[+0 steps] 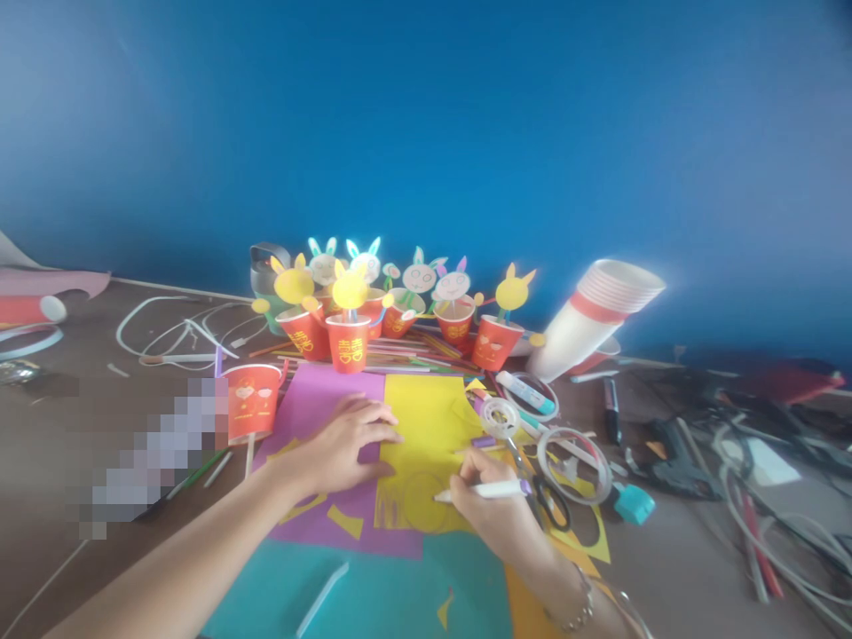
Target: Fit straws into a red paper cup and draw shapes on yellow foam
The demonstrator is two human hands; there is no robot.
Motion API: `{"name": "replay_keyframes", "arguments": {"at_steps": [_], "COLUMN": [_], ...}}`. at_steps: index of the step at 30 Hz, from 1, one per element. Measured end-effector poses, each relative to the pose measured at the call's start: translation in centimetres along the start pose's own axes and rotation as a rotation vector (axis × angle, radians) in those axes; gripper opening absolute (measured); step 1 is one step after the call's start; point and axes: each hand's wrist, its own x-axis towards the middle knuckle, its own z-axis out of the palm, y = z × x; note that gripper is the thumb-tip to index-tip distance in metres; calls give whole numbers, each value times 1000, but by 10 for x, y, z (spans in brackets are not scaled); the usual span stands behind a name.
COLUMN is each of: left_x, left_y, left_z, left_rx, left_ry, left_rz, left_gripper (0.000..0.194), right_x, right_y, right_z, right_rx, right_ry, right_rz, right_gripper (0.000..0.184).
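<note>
My right hand (483,497) grips a white marker (498,489) with a purple end, its tip at the yellow paper (422,413). A faint round outline and some strokes show on the lower part of that sheet. My left hand (352,444) lies spread, fingers on the left edge of the yellow paper and palm over a purple sheet (333,390). Beneath both sheets is teal paper (392,590). Black-handled scissors (551,503) lie just right of my right hand, beside a small tape roll (499,417).
Red paper cups (348,344) with paper rabbit figures stand at the back; another red cup (251,404) is at the left. Leaning stacked white cups (586,311), a larger tape roll (573,466), a glue stick (525,392), a glue gun (679,461) and cables (738,515) occupy the right.
</note>
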Motion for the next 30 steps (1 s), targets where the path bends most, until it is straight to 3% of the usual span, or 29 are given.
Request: {"name": "replay_keyframes", "arguments": {"at_steps": [8, 19, 24, 30], "left_x": [0, -2, -3, -4], "left_y": [0, 1, -1, -3], "left_z": [0, 0, 1, 4], "left_rx": [6, 4, 21, 43], "left_ry": [-16, -35, -42, -35], "left_rz": [-1, -28, -57, -53], "left_gripper": [31, 41, 37, 37], "right_x": [2, 4, 1, 4], "right_y": [-2, -15, -12, -13], "right_z": [0, -10, -6, -4], "right_rx": [35, 337, 351, 305], "right_ry": [13, 103, -11, -87], "right_rz": [30, 57, -6, 59], "right_gripper": [27, 36, 32, 33]}}
